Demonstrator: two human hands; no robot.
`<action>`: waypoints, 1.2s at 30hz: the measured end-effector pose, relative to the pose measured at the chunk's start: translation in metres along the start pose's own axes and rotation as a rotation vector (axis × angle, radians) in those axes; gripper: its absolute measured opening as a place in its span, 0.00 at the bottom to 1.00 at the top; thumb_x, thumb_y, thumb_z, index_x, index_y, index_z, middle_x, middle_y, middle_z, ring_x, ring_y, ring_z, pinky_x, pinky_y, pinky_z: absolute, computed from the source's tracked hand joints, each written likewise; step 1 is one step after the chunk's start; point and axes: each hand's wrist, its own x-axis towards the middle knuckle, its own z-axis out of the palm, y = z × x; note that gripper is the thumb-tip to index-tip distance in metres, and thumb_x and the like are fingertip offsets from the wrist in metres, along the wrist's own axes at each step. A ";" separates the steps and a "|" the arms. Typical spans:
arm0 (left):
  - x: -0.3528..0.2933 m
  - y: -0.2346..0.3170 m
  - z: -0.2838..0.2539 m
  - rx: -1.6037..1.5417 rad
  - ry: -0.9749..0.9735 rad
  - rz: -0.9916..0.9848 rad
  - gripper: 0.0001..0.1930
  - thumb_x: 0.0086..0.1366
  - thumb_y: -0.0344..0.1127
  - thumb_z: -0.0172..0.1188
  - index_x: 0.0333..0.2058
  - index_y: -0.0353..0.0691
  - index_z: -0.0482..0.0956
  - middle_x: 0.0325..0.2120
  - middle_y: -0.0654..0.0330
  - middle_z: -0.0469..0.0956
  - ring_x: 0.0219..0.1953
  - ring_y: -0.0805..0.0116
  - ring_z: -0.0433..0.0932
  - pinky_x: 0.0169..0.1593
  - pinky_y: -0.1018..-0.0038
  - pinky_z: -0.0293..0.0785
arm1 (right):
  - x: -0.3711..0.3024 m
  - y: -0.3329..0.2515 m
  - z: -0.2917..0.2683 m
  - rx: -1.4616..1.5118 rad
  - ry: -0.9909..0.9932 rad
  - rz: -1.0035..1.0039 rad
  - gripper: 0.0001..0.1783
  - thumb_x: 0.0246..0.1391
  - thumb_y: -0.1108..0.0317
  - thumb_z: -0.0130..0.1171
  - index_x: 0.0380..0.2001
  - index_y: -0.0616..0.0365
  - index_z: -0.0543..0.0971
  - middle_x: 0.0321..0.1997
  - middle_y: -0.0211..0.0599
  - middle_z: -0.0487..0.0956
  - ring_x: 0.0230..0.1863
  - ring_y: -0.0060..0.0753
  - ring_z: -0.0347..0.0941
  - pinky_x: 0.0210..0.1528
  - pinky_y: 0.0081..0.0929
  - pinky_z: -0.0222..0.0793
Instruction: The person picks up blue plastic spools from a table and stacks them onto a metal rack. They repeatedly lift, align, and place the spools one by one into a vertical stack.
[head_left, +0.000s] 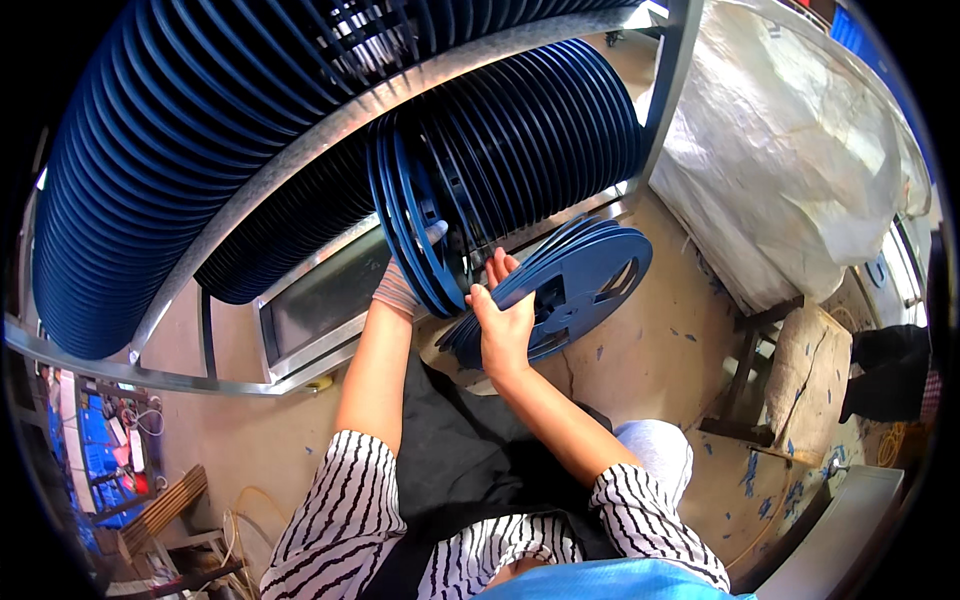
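Note:
My left hand (398, 288), in a striped glove with light fingertips, is closed on a few blue plastic reels (408, 240) that stand on edge at the rack. Its fingers are partly hidden behind the discs. My bare right hand (507, 325) grips the rim of a fanned stack of blue reels (572, 300), its thumb on the near side and fingers round the edge. This stack tilts outward, off the rack, with its slotted face toward the right. Between the two groups, a dark gap shows beside the reels left on the rack.
A metal rack (665, 95) holds a long row of blue reels (540, 130) on its lower level and another row (150, 170) above. A white sheet-covered pile (790, 140) stands at right, near a wooden stool (808, 375). Blue scraps lie on the floor (660, 390).

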 end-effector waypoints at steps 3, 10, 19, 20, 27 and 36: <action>-0.009 0.008 0.004 -0.098 -0.065 -0.022 0.19 0.63 0.29 0.56 0.53 0.40 0.71 0.45 0.57 0.78 0.44 0.62 0.79 0.49 0.64 0.79 | 0.014 -0.004 0.001 0.019 0.030 0.007 0.38 0.55 0.79 0.54 0.65 0.66 0.49 0.73 0.50 0.49 0.73 0.48 0.46 0.55 0.29 0.69; -0.023 0.023 -0.035 0.000 0.153 -0.109 0.20 0.61 0.30 0.60 0.53 0.40 0.71 0.41 0.53 0.79 0.43 0.61 0.80 0.47 0.63 0.80 | 0.030 -0.001 0.001 0.003 0.023 -0.038 0.39 0.54 0.77 0.59 0.65 0.65 0.51 0.72 0.51 0.51 0.72 0.49 0.48 0.55 0.30 0.70; -0.039 0.014 -0.028 -0.109 0.105 -0.111 0.14 0.65 0.31 0.58 0.49 0.41 0.73 0.38 0.51 0.81 0.40 0.60 0.82 0.40 0.66 0.83 | 0.017 -0.027 -0.001 -0.002 0.092 -0.023 0.36 0.57 0.76 0.54 0.64 0.68 0.50 0.71 0.54 0.53 0.72 0.48 0.51 0.52 0.28 0.71; -0.037 0.012 -0.023 -0.087 0.108 -0.075 0.14 0.64 0.31 0.59 0.48 0.41 0.73 0.38 0.51 0.81 0.39 0.61 0.82 0.41 0.66 0.83 | 0.017 -0.030 -0.004 0.013 0.096 -0.008 0.36 0.56 0.78 0.53 0.65 0.67 0.50 0.71 0.54 0.52 0.72 0.47 0.50 0.52 0.28 0.71; -0.017 0.018 0.015 -0.054 0.104 0.116 0.16 0.61 0.30 0.62 0.49 0.41 0.73 0.36 0.58 0.80 0.37 0.67 0.81 0.42 0.71 0.81 | -0.001 -0.056 -0.017 -0.013 0.066 0.016 0.36 0.56 0.79 0.52 0.65 0.66 0.50 0.72 0.53 0.51 0.72 0.46 0.50 0.52 0.28 0.71; 0.023 0.002 -0.003 -0.105 0.150 0.008 0.11 0.57 0.34 0.67 0.39 0.41 0.79 0.31 0.62 0.81 0.32 0.67 0.80 0.35 0.70 0.81 | -0.017 -0.072 -0.036 -0.106 0.065 0.013 0.33 0.57 0.74 0.57 0.62 0.64 0.55 0.69 0.51 0.59 0.70 0.46 0.56 0.48 0.28 0.70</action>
